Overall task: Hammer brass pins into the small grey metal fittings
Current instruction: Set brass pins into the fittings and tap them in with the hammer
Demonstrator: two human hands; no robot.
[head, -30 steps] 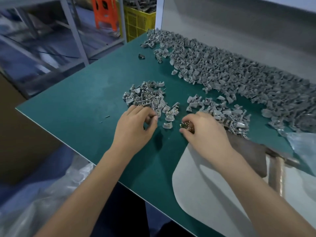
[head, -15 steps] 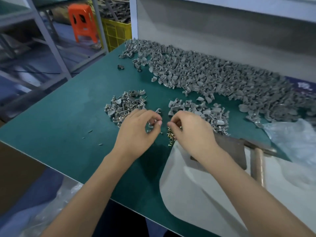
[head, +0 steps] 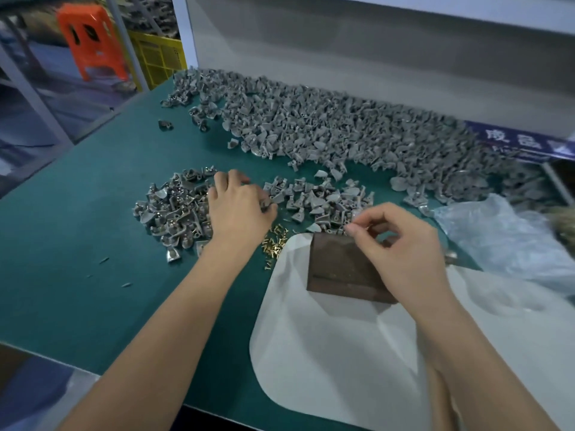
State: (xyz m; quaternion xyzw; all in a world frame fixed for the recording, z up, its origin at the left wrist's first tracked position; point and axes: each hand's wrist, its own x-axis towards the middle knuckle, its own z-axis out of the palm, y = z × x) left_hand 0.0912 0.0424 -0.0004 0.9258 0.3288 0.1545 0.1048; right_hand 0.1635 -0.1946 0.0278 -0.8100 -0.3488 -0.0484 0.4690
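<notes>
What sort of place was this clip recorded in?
Most likely a small factory or workshop assembly bench. A huge heap of identical grey fittings lies on a green work mat, loose brass pins sit beside a brown metal block, and a yellow crate stands behind metal shelving.

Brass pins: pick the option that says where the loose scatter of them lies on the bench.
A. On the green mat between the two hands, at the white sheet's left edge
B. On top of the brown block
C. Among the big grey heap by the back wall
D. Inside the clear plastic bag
A: the brass pins lie on the green mat between the left hand and right hand, beside the white sheet.
</notes>
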